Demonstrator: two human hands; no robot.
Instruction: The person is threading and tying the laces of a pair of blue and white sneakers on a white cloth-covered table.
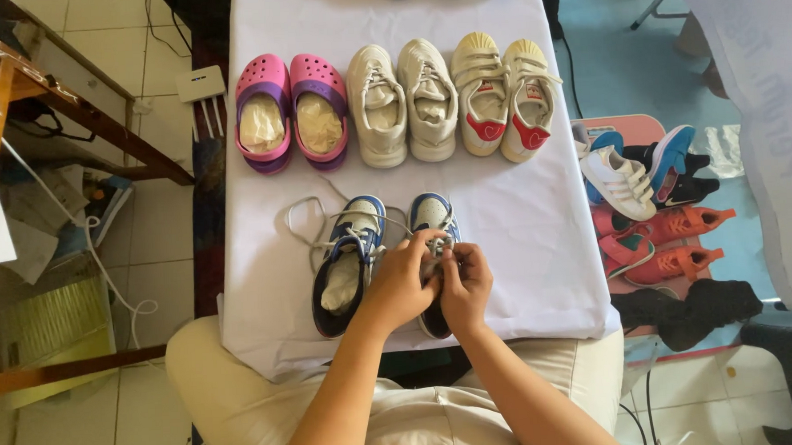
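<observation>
White cloth-covered table (522,244) as landmark, filling centre of view, running away from seated person's lap.

Far half of table: three pairs in one row, toes pointing away. Pink clogs (291,111) at left end, cream sneakers (401,102) in middle, cream sneakers with red heel patches (506,96) at right end. Clogs and plain cream pair stuffed with paper, presumably to keep shape. Lined up side by side, likely as a finished row. Parts of more shoes just visible at far edge.

Right of table, lower down: pile of loose shoes (654,211), white, blue, black, orange-red, jumbled, apparently unsorted stock kept within reach.

Near edge of table, close to lap: blue-and-white sneaker pair. Left sneaker (349,265) paper-stuffed, laces loose, looped out across cloth toward far-left. Right sneaker (433,248) mostly hidden under hands; toe and heel showing.

Left hand (399,285) over right sneaker's tongue, fingers curled shut around white lace (439,244). Right hand (465,282) touching left hand, fingers likewise pinched closed on same lace. Both hands pressed together over eyelets, lace ends kept short and taut between fingertips. Exact knot state hidden by fingers.

Left of table on tiled floor: white router-like box (200,83), cables, wooden bench leg.
</observation>
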